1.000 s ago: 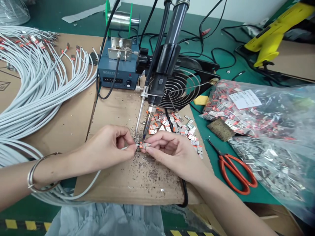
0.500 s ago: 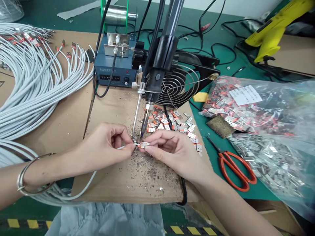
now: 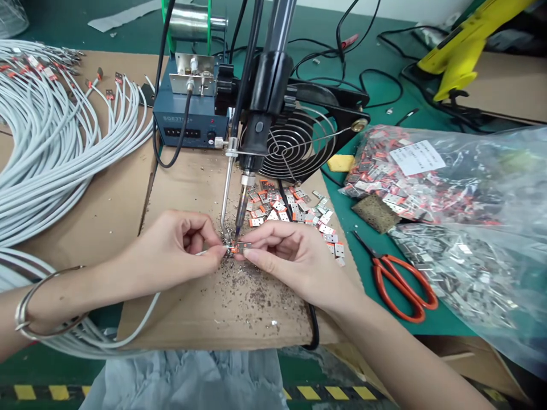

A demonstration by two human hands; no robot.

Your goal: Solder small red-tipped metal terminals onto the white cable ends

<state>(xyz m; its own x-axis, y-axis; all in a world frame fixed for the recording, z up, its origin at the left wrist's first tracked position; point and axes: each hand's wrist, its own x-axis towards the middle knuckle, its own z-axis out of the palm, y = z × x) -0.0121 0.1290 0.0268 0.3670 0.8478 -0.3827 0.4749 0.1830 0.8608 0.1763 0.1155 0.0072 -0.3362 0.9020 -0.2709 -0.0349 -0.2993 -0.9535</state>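
My left hand (image 3: 175,253) pinches the end of a grey cable (image 3: 141,319) at its bared tip. My right hand (image 3: 290,256) pinches a small orange and silver connector (image 3: 239,246) against that tip. Both meet on a cardboard sheet (image 3: 200,188) right under the tip of a fixed soldering iron (image 3: 241,219), beside its solder feed tube (image 3: 225,196). A silver bangle (image 3: 36,310) sits on my left wrist. Loose connectors (image 3: 294,208) lie in a pile just behind my right hand.
A blue soldering station (image 3: 188,122) with a solder spool (image 3: 192,23) stands behind, next to a black fan (image 3: 299,142). Grey cables (image 3: 60,136) fill the left. Red scissors (image 3: 397,285), a sponge (image 3: 376,212) and plastic bags of connectors (image 3: 461,216) lie right. A yellow glue gun (image 3: 465,45) is far right.
Both hands keep the same pinch under the iron tip. The view has drifted, so everything sits slightly further left and lower in the picture.
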